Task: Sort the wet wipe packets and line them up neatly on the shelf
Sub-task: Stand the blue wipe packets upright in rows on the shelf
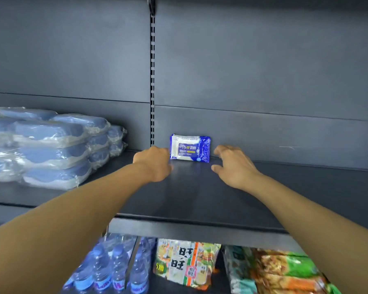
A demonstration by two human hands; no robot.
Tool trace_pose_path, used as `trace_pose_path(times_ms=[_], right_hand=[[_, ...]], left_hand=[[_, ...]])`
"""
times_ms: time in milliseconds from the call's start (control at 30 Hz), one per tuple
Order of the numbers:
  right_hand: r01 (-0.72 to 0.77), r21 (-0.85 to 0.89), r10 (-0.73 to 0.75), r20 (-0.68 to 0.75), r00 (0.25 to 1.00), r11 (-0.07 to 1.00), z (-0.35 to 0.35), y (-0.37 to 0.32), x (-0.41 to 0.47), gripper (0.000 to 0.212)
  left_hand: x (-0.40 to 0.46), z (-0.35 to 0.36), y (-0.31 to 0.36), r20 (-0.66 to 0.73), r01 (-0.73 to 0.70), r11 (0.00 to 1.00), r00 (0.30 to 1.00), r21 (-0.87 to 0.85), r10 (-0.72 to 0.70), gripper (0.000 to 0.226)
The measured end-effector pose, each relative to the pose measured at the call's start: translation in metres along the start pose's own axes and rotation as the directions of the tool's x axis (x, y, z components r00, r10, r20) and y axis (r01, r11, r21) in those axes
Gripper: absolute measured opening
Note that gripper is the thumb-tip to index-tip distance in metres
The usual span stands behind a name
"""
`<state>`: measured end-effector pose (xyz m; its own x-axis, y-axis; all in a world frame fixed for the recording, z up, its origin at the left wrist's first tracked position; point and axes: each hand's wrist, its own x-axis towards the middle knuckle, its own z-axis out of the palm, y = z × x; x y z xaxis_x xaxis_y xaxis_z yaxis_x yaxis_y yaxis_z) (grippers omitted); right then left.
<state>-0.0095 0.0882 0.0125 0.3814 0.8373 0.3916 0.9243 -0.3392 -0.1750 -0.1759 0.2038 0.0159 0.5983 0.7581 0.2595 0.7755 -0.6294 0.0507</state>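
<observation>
a blue and white wet wipe packet (190, 148) stands upright at the back of a dark shelf (200, 194). left hand (155, 162) beside it, grip hidden; right hand (232, 164) open, empty.

A wipe packet (190, 148) stands at the back of the shelf (200, 194), between two hands, with wrapped stacks (49, 145) far left.

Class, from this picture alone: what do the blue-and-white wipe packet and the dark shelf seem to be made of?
Blue-and-white wipe packet: likely soft plastic film, glossy; its printed surface glints and the edges look crimped. Dark grey shelf: probably painted metal, matte with a faint sheen; thin flat boards and a slotted upright suggest it.
</observation>
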Motion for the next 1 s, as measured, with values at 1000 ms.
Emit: trace_pose_path(times_ms=[1000], right_hand=[[-0.084, 0.188, -0.039, 0.568, 0.822, 0.978, 0.196, -0.055, -0.406, 0.041]], left_hand=[[-0.41, 0.213, -0.038, 0.547, 0.074, 0.988, 0.837, -0.134, 0.011, 0.03]])
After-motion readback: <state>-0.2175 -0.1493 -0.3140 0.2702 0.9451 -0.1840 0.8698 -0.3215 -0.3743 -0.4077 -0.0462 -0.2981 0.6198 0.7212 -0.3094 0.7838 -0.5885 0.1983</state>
